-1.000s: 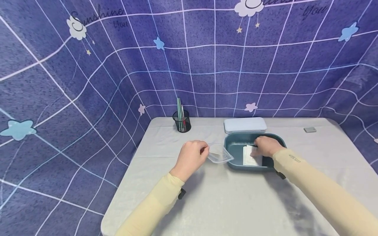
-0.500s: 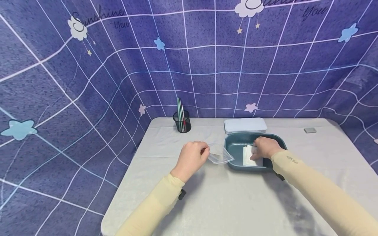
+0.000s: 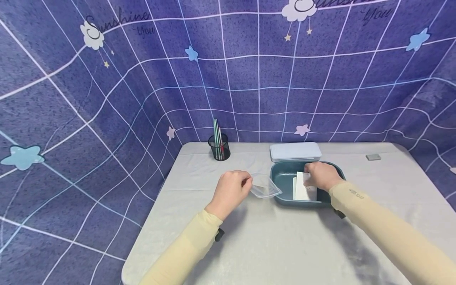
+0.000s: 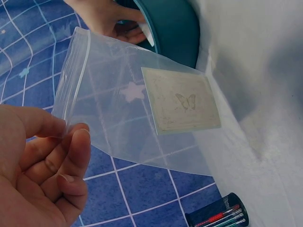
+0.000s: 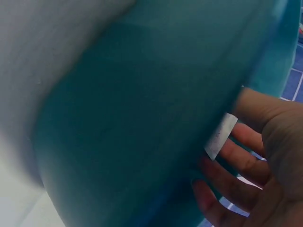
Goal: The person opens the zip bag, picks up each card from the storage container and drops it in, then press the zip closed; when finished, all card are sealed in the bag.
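Note:
My left hand point(image 3: 229, 190) pinches the zip edge of a clear zip-lock bag point(image 4: 113, 111) between thumb and fingers, holding it above the table. Inside the bag lies a pale card point(image 4: 182, 101) printed with a butterfly. My right hand point(image 3: 322, 176) reaches into a teal basin point(image 3: 297, 204). There it holds a white card point(image 3: 304, 192) by its upper right part, thumb and fingers on either side. More white cards show at its left edge, under it. In the right wrist view the basin wall covers most of the card point(image 5: 221, 136).
A light blue case point(image 3: 295, 151) lies just behind the basin. Back left stands a black mesh cup point(image 3: 220, 150) with several pens or pencils. A small grey block point(image 3: 373, 157) rests at the far right of the white table point(image 3: 270, 245). A patterned purple curtain point(image 3: 242, 71) hangs behind.
In the basin, my right hand has drawn back slightly from the cards' middle, and the top card now stands higher than the others. The left hand and bag have stayed put.

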{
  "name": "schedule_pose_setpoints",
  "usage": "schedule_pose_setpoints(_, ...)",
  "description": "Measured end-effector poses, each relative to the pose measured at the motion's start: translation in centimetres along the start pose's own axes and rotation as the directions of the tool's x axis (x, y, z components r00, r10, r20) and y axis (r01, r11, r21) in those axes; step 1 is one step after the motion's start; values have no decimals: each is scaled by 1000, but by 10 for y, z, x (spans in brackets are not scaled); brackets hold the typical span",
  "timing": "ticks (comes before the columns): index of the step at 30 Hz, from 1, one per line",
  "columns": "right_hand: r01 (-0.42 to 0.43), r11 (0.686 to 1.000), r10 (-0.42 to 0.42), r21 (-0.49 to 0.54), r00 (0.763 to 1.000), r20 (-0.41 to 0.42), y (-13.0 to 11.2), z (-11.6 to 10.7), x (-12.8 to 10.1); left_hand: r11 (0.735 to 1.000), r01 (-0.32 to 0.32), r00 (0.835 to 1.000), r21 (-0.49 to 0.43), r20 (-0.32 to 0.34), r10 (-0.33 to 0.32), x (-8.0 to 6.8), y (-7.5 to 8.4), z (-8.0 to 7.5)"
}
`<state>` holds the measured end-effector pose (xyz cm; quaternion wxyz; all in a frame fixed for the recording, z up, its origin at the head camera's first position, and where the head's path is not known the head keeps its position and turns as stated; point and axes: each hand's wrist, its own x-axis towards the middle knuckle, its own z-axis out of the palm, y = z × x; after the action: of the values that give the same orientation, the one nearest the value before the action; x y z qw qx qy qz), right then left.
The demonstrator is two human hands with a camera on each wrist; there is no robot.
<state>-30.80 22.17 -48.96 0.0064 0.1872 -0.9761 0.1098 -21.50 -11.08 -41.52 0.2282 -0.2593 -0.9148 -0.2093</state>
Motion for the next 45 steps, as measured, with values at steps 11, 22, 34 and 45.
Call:
schedule_pose_setpoints(11, 100, 995, -100, -14, 994, -40, -7, -21, -9, 1000, 2, 1000, 6, 7, -2, 1, 0, 0)
schedule_pose_setpoints(22, 210, 977, -209, 43, 977, -31, -21, -49, -28, 1000, 10, 1000, 4, 13, -10, 1, 0, -1)
schedule_pose_setpoints(34, 281, 959, -276, 36, 955, -107, -38, -61, -45, 1000, -5, 1000, -1, -10, 5, 1, -1, 0)
schedule_pose_setpoints(45, 311, 950, -279, 31, 886, -370, -61, -85, -62, 1000, -5, 1000, -10, -5, 5, 3, 0, -2)
